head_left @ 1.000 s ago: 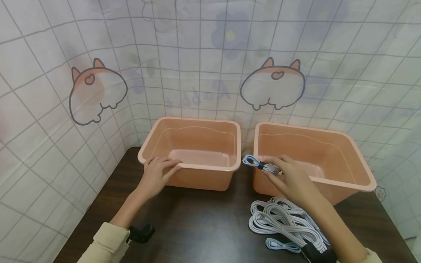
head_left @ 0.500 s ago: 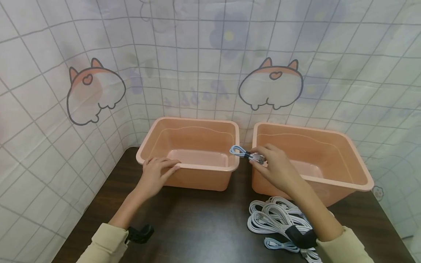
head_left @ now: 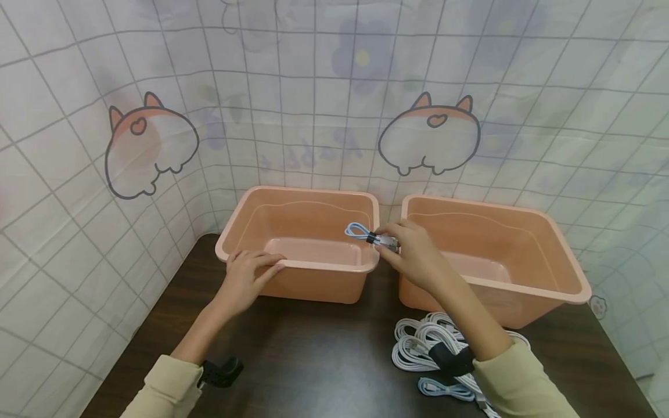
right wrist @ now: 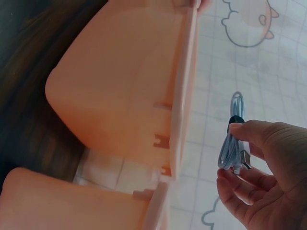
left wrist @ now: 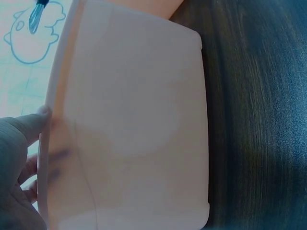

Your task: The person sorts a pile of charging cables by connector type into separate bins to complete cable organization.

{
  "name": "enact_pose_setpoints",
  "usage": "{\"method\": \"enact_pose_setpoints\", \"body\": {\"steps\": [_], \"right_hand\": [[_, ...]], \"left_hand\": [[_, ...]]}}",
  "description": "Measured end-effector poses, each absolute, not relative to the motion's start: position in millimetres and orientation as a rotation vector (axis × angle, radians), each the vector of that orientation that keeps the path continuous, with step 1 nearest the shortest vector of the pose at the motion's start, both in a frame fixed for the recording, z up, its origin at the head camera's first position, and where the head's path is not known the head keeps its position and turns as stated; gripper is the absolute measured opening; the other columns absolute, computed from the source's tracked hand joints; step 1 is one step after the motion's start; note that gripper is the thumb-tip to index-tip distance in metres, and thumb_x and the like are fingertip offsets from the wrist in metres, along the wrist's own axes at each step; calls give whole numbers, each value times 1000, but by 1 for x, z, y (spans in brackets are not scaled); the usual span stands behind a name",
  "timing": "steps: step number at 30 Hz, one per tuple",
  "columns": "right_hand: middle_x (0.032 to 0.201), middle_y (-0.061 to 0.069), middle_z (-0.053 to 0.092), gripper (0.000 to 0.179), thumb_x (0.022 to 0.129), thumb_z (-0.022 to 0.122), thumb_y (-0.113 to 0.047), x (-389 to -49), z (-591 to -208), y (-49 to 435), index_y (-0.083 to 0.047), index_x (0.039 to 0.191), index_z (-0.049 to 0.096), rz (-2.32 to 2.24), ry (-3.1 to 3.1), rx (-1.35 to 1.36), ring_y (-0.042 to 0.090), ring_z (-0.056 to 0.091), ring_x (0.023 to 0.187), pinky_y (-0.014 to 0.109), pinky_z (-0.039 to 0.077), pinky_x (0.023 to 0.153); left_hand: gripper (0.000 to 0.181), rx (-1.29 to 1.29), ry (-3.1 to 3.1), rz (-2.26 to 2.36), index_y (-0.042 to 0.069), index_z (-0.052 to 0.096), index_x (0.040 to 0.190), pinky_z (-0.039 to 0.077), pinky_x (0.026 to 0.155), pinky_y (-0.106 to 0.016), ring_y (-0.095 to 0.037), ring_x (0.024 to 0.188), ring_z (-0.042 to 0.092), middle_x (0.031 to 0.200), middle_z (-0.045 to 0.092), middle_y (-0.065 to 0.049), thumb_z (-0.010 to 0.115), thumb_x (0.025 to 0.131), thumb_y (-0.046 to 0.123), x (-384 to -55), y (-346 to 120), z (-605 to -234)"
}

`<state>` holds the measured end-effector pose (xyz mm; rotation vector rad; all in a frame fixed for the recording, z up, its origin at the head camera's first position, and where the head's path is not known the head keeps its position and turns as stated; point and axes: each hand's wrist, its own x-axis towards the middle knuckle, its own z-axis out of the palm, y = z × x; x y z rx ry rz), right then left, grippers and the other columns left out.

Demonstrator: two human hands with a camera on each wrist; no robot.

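A coiled light-blue USB cable point(head_left: 359, 231), bound with a black tie, is pinched in my right hand point(head_left: 415, 255) above the right end of the left peach bin point(head_left: 324, 284). In the right wrist view the thumb lies on the cable's tie point(right wrist: 234, 120), with metal plugs hanging below. My left hand point(head_left: 245, 283) grips the front rim of that same bin; the left wrist view has the thumb outside, and other fingers show dimly through the wall. Inside, the bin's visible floor point(head_left: 308, 249) is bare.
To the right stands a second peach bin point(head_left: 522, 290). White coiled cables point(head_left: 418, 351) lie in front of it, partly hidden by my right forearm, beside another light-blue coiled cable point(head_left: 444, 389). A grid-patterned cloth point(head_left: 292, 104) hangs behind the dark wooden table point(head_left: 313, 354).
My right hand has carried the blue cable leftward and slightly up, from the right bin's front left corner to over the left bin's right end. My left hand has stayed on the rim.
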<state>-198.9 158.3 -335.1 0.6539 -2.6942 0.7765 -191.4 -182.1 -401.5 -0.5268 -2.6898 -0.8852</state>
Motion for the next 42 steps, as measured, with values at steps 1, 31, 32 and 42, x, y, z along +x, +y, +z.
{"method": "enact_pose_setpoints", "body": {"steps": [1,31,32,42], "right_hand": [[97,16,66,23,95,76,-9,-200,-335,156,0,116,75,775,-2695,657,27,57,79,40,51,70],[106,19,72,27,98,70,-10,-248,-336,114,1,122,74,733,-2835,608,30,59,91,44,50,82],[107,19,72,27,98,70,-11,-248,-336,114,1,122,74,730,-2836,604,30,59,91,44,50,82],[128,27,69,40,101,73,-14,-239,-338,111,2,137,66,889,-2789,650,42,70,111,51,59,94]], "left_hand": [[27,-526,-2688,-886,7,79,122,22,115,-71,-43,120,59,122,75,-16,73,100,20,-191,-182,-401],[26,-528,-2678,-859,4,79,120,22,115,-73,-44,116,60,119,76,-18,74,98,17,-191,-181,-402],[26,-528,-2678,-857,4,79,120,22,115,-73,-44,116,60,119,76,-18,74,98,17,-191,-180,-402],[26,-532,-2677,-854,4,79,120,22,115,-73,-45,116,60,118,76,-18,74,98,17,-191,-179,-401]]}}
